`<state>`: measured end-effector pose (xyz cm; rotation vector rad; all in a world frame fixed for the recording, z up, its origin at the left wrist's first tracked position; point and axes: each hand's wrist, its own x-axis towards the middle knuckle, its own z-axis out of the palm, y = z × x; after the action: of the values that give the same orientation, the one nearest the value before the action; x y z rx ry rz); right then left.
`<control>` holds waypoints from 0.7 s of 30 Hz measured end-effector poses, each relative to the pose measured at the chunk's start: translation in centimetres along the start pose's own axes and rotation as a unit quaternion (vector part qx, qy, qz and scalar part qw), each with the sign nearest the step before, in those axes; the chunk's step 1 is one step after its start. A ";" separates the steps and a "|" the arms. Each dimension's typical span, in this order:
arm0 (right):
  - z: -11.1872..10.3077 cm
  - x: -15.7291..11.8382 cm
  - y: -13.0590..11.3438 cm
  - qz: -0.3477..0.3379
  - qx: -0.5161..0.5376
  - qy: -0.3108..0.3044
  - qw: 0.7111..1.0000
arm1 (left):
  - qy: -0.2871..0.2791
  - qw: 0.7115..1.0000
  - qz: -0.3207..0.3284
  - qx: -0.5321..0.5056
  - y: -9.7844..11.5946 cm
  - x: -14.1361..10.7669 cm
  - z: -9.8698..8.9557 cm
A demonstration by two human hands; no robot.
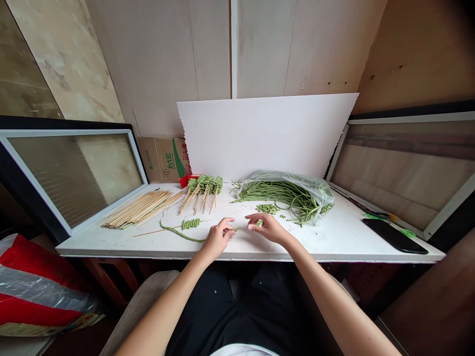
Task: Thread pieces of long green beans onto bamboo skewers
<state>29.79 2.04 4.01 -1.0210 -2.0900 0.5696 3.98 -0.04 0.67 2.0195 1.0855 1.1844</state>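
Observation:
My left hand (218,236) is closed around a long green bean (181,234), near the table's front edge. The bean's long tail trails left in a curve, and its short tip pokes out past my fingertips. To the right, my right hand (267,227) hovers apart from that tip with fingers spread. A bit of green shows behind its fingers. Left of my hands lies a bamboo skewer (153,232) threaded through a folded bean (191,224). Beyond my right hand sits a small heap of cut bean pieces (267,208).
Loose bamboo skewers (143,207) are piled at left. Several bean-loaded skewers (204,185) lean at the back, near a cardboard box (163,159). A clear plastic bag (319,190) of long beans lies at back right. A black phone (394,236) rests at the right edge.

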 end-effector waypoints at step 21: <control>3.9 -0.2 -2.3 -0.095 -0.042 0.053 0.993 | -0.008 0.994 0.066 0.082 1.7 -0.2 0.1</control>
<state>25.80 0.31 2.95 -0.8675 -2.1017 0.3282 4.63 -1.05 1.86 2.2536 1.0855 1.1749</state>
